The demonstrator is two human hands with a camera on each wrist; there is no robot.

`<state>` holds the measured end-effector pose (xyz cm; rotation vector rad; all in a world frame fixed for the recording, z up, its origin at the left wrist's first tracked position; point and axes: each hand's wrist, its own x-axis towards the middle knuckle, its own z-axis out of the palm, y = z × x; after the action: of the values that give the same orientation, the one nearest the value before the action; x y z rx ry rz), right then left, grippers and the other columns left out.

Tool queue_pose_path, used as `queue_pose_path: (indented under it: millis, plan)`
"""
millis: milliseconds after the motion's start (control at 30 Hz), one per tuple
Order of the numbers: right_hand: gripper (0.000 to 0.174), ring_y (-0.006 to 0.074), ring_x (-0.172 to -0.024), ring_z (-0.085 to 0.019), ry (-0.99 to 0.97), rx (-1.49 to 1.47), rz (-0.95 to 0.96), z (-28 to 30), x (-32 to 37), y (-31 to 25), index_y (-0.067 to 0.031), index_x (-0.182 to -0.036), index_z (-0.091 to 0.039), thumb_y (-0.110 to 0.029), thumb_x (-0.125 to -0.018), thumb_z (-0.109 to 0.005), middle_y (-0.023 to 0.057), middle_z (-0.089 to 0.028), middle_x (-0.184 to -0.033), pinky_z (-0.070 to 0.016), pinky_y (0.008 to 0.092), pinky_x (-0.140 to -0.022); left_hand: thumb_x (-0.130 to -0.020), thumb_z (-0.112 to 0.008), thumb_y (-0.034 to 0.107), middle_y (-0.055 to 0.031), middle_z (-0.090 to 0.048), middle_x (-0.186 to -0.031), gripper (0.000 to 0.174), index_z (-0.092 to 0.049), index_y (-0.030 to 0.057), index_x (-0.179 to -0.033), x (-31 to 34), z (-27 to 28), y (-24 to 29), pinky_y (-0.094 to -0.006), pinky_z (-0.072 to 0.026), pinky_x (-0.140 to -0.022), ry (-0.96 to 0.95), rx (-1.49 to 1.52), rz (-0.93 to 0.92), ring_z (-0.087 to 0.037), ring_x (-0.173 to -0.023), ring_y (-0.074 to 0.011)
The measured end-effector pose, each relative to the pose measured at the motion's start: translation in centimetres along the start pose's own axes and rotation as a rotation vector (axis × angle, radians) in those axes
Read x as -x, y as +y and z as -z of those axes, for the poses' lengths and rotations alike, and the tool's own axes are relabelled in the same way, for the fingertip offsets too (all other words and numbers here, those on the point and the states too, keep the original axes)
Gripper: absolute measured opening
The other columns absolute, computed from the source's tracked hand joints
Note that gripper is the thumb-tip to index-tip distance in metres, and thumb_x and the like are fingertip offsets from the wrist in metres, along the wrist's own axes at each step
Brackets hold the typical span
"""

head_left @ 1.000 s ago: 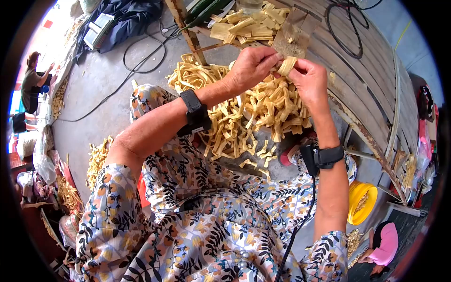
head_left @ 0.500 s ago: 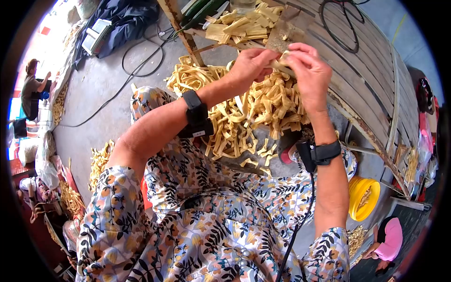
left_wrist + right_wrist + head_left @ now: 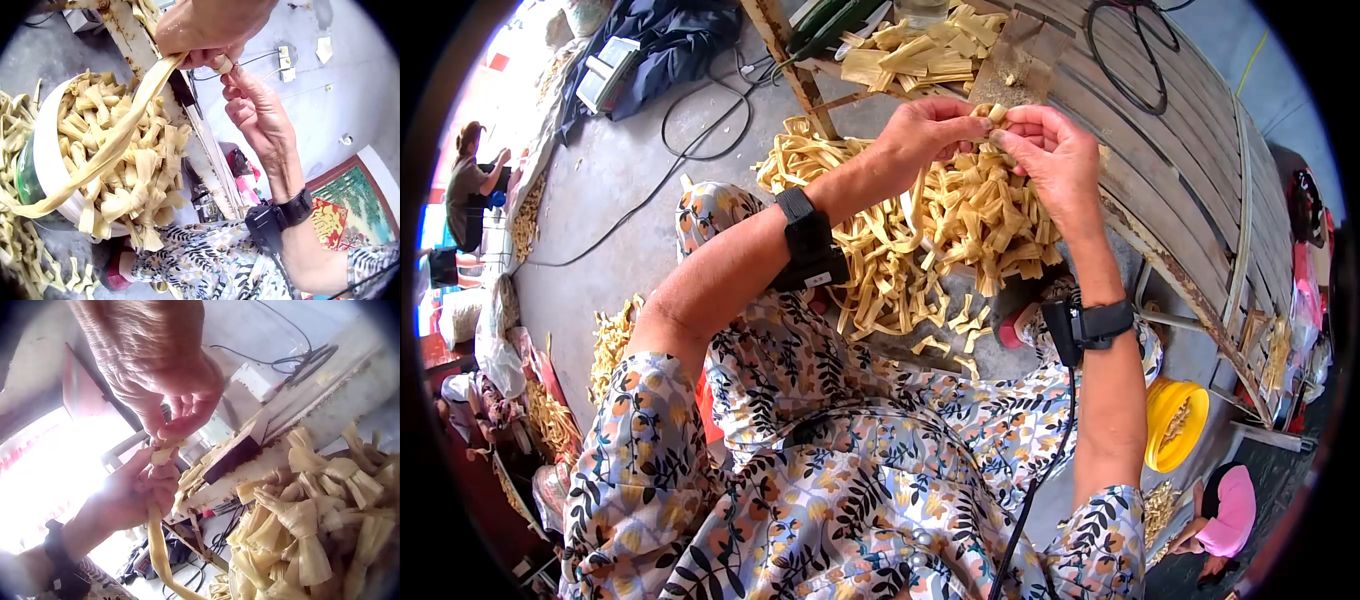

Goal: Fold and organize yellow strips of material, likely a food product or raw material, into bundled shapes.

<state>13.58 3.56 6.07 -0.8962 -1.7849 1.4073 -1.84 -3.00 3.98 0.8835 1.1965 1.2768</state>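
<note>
Both hands meet above a heap of knotted pale-yellow strips (image 3: pixel 990 225). The left hand (image 3: pixel 920 140) pinches a long yellow strip (image 3: pixel 115 144), which hangs from its fingers down across a white-rimmed bucket (image 3: pixel 47 134) full of knotted pieces in the left wrist view. The right hand (image 3: pixel 1055 165) pinches a small folded part of the strip (image 3: pixel 164 454) between thumb and fingers, its fingertips touching the left ones. In the right wrist view the left hand (image 3: pixel 134 494) lies under the right hand (image 3: pixel 156 369), with the strip trailing below it.
A slatted wooden platform (image 3: pixel 1160 170) with a rusty edge stands at the right, carrying flat yellow pieces (image 3: pixel 920 60) and a black cable (image 3: pixel 1105 60). Loose strips (image 3: pixel 810 160) lie left of the heap. A yellow bucket (image 3: pixel 1155 425) stands at lower right; two people are farther off.
The small looped part has turned between the fingers. The right hand first lifted and bent over it, then came lower, its fingertips now against the left hand's.
</note>
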Motion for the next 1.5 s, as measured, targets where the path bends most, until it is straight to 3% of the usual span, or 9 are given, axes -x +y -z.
queue_pose_path:
  millis: [267, 367, 667, 833, 900, 1000, 1100, 1233, 1500]
  plan:
    - [0.019, 0.0043, -0.061, -0.053, -0.087, -0.034, -0.213, 0.4, -0.2, 0.1, 0.0022, -0.087, -0.061, -0.006, -0.072, -0.068, 0.0024, -0.061, -0.072, -0.0440, 0.0174, -0.051, -0.082, -0.059, 0.015, 0.0061, -0.045, -0.066, 0.010, -0.059, 0.0055, -0.084, 0.1, 1.0, -0.5, -0.0158, -0.0278, -0.051, -0.123, 0.165, 0.054, -0.035, -0.057, -0.0020]
    - [0.020, 0.0055, -0.061, -0.054, -0.025, -0.002, -0.023, -0.3, -0.2, 1.6, 0.0027, -0.088, -0.062, -0.006, -0.072, -0.069, 0.0021, -0.061, -0.072, -0.0454, 0.0186, -0.055, -0.082, -0.058, 0.014, 0.0062, -0.044, -0.064, 0.009, -0.059, 0.0052, -0.082, -0.3, 0.9, -0.9, -0.0159, -0.0281, -0.051, -0.067, 0.127, 0.081, -0.035, -0.056, -0.0022]
    - [0.015, 0.0062, -0.061, -0.053, -0.026, -0.101, -0.014, -0.6, -0.1, 1.6, 0.0034, -0.083, -0.062, -0.005, -0.072, -0.067, 0.0020, -0.061, -0.070, -0.0451, 0.0199, -0.058, -0.083, -0.056, 0.013, 0.0055, -0.045, -0.066, 0.009, -0.056, 0.0046, -0.081, -0.8, 1.9, -1.6, -0.0175, -0.0310, -0.053, -0.220, 0.286, 0.103, -0.037, -0.057, -0.0029]
    - [0.012, 0.0068, -0.056, -0.050, -0.051, 0.261, 0.144, -0.8, 0.5, 1.6, 0.0015, -0.079, -0.061, -0.008, -0.074, -0.066, 0.0023, -0.059, -0.063, -0.0411, 0.0213, -0.052, -0.086, -0.052, 0.015, 0.0047, -0.045, -0.067, 0.014, -0.057, 0.0018, -0.086, -0.3, 1.3, -0.5, -0.0151, -0.0302, -0.052, -0.154, 0.030, 0.124, -0.039, -0.060, -0.0015]
    - [0.010, 0.0063, -0.055, -0.049, -0.013, 0.313, 0.206, -0.4, 0.1, 1.5, 0.0009, -0.078, -0.062, -0.008, -0.075, -0.064, 0.0006, -0.058, -0.062, -0.0402, 0.0207, -0.050, -0.087, -0.051, 0.020, 0.0063, -0.041, -0.065, 0.022, -0.058, -0.0010, -0.091, -0.4, 1.8, -0.7, -0.0154, -0.0272, -0.047, -0.244, 0.041, 0.110, -0.033, -0.054, -0.0007]
    - [0.005, 0.0030, -0.052, -0.046, 0.144, 0.006, -0.022, 1.5, -0.8, 1.1, -0.0019, -0.073, -0.062, -0.006, -0.075, -0.064, -0.0018, -0.056, -0.062, -0.0361, 0.0175, -0.046, -0.089, -0.050, 0.023, 0.0080, -0.037, -0.060, 0.026, -0.059, -0.0010, -0.089, -0.3, 1.5, 0.0, -0.0170, -0.0247, -0.044, -0.260, 0.092, 0.107, -0.027, -0.049, -0.0011]
    - [0.007, 0.0033, -0.051, -0.045, 0.162, -0.278, -0.088, 3.2, -1.3, 1.7, -0.0004, -0.073, -0.062, -0.007, -0.074, -0.065, 0.0005, -0.055, -0.062, -0.0347, 0.0165, -0.044, -0.090, -0.046, 0.025, 0.0091, -0.032, -0.056, 0.029, -0.059, -0.0003, -0.087, -0.4, 1.9, -0.3, -0.0174, -0.0218, -0.042, -0.213, 0.036, 0.077, -0.024, -0.046, -0.0016]
    - [0.010, 0.0048, -0.052, -0.047, 0.170, -0.306, -0.125, 3.3, -0.9, 2.0, -0.0004, -0.071, -0.061, -0.009, -0.073, -0.067, 0.0013, -0.056, -0.063, -0.0351, 0.0157, -0.045, -0.092, -0.043, 0.024, 0.0091, -0.029, -0.053, 0.028, -0.056, 0.0025, -0.079, 0.0, 2.8, -0.4, -0.0164, -0.0198, -0.042, -0.271, 0.084, 0.146, -0.022, -0.045, -0.0009]
    - [0.024, 0.0033, -0.057, -0.050, -0.053, -0.360, -0.273, 2.2, 0.2, 0.5, -0.0048, -0.093, -0.059, -0.016, -0.074, -0.069, -0.0012, -0.057, -0.073, -0.0405, 0.0151, -0.049, -0.092, -0.040, 0.025, 0.0102, -0.024, -0.055, 0.026, -0.044, 0.0082, -0.072, 0.0, 3.4, -0.6, -0.0159, -0.0208, -0.042, -0.427, 0.513, 0.347, -0.021, -0.044, -0.0007]
